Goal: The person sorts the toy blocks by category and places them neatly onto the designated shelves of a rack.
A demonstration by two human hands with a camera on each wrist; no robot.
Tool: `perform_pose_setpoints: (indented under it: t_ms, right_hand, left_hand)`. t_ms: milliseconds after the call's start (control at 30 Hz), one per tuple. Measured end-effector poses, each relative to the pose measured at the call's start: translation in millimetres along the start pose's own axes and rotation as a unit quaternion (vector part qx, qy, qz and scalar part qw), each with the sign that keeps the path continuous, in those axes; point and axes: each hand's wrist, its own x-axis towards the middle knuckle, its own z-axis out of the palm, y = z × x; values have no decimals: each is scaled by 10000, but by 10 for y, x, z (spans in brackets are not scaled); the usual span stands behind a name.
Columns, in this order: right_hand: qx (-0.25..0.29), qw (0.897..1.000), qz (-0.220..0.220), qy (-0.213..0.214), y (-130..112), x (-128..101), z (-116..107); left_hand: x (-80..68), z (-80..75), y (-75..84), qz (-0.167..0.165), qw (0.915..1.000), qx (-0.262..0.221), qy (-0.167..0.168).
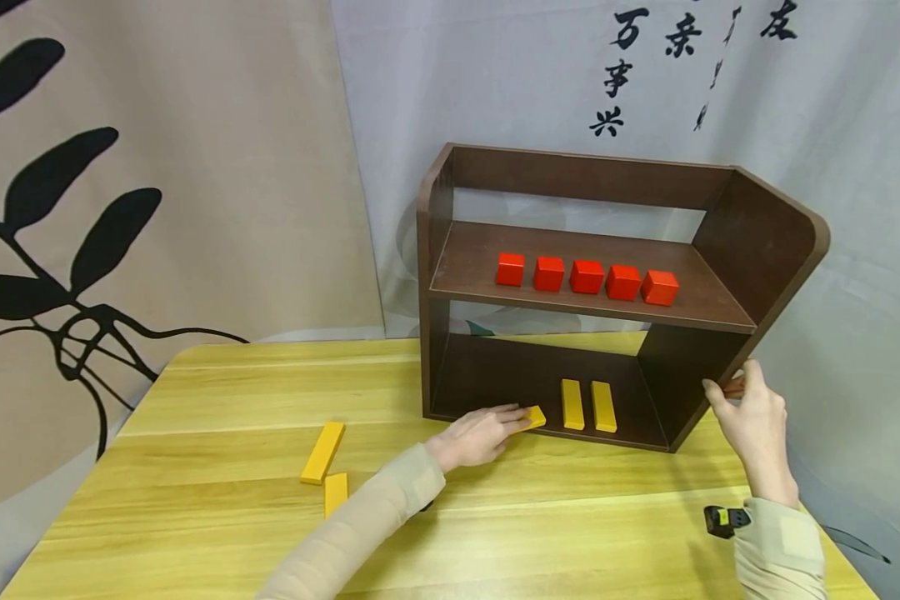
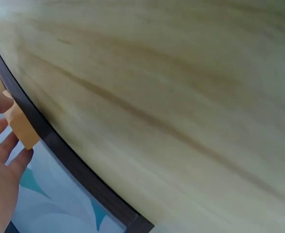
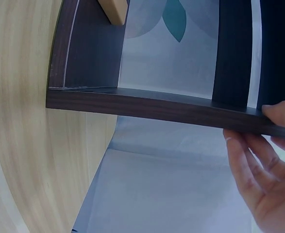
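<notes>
A dark brown two-tier shelf (image 1: 562, 177) stands on the table. My left hand (image 1: 476, 435) is at the front edge of its lower tier and pinches a yellow block (image 1: 536, 416) between thumb and fingers. The left wrist view shows this block (image 2: 22, 125) at the shelf's dark edge. To its right, two more yellow blocks (image 1: 572, 404) stand upright on the lower tier, apart from each other. My right hand (image 1: 757, 425) grips the front edge of the shelf's right side panel (image 3: 147, 108), thumb on one face and fingers on the other.
Several red cubes (image 1: 587, 277) sit in a row on the upper tier. Two yellow blocks, one farther back (image 1: 322, 452) and one (image 1: 336, 493) partly hidden by the left sleeve, lie on the wooden table (image 1: 217, 467). A printed cloth (image 1: 255, 167) hangs behind.
</notes>
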Motion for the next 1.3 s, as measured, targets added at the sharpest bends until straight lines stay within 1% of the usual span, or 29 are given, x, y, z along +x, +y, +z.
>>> perform_pose_setpoints:
  t_ms: [200, 367, 433, 533, 633, 767, 833, 900, 1033, 1067, 1133, 1300]
  right_hand:
    - [7, 10000, -13, 7, -2, 2, -8]
    - [-14, 10000, 8, -53, -2, -2, -8]
    - [-23, 10000, 21, -74, 0, -4, -6]
    - [-19, 9999, 32, -114, 7, -10, 1]
    - [-20, 9999, 42, -129, 11, -12, 3]
    - [-17, 10000, 37, -83, 5, -8, -5]
    - [-2, 10000, 32, -63, 0, -4, -10]
    - [7, 10000, 37, -70, -5, -2, -14]
    - [2, 10000, 23, -88, -12, 2, -16]
    - [0, 10000, 13, -84, -13, 3, -15]
    - [2, 10000, -19, -49, -15, 5, -12]
    - [9, 10000, -18, -21, -11, 3, -2]
  left_hand:
    - [-5, -26, 11, -6, 9997, 252, -80]
    - [60, -16, 85, -165, 9987, 478, 66]
    - [84, -15, 118, -254, 9987, 443, 90]
    - [87, -20, 146, -329, 9991, 269, -33]
    - [53, -41, 132, -211, 9993, 279, -103]
    - [-17, -82, 66, 118, 9986, 513, 69]
    - [-51, -100, 39, 209, 9982, 547, 85]
    - [-79, -115, 27, 240, 9983, 525, -25]
    - [-94, -115, 55, 143, 9980, 480, -374]
    - [-90, -113, 70, 124, 9978, 506, -418]
    - [-72, -106, 106, 50, 9975, 514, -474]
    - [1, -83, 178, -93, 9978, 437, -492]
